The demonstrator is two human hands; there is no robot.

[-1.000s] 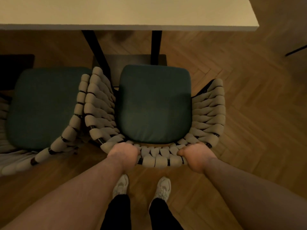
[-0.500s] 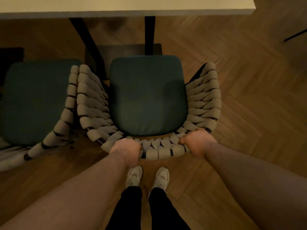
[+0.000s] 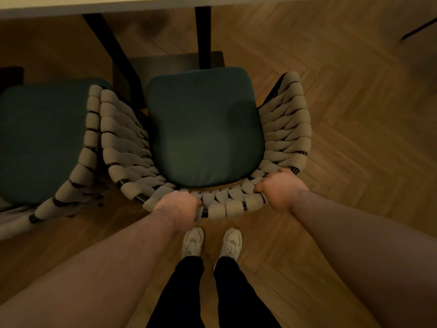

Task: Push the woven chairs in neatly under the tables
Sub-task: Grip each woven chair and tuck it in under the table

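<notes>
We stand behind the woven chair (image 3: 205, 129), and it serves as our landmark. Our left hand (image 3: 178, 207) grips the left part of its curved back rail, our right hand (image 3: 279, 190) the right part, fingers (image 3: 261, 187) of both curled tight over the rope-wrapped rim. The chair sits just short of the desk (image 3: 142, 4): its green seat cushion (image 3: 203, 131) is fully exposed, and only the desk's dark legs (image 3: 203, 36) rise beyond the seat's front edge. To the chair's left a second woven chair (image 3: 47, 143) stands so close that the two woven sides touch or nearly touch.

To do this well, we judge the push should be even through both hands, so the chair slides straight and does not swing into its neighbour. The seat's front looks aimed close to the desk legs, so we would steer slightly clear of them and keep the back rail parallel to the desk's edge. On the herringbone floor (image 3: 354, 138), a low, steady push suits better than a shove.
</notes>
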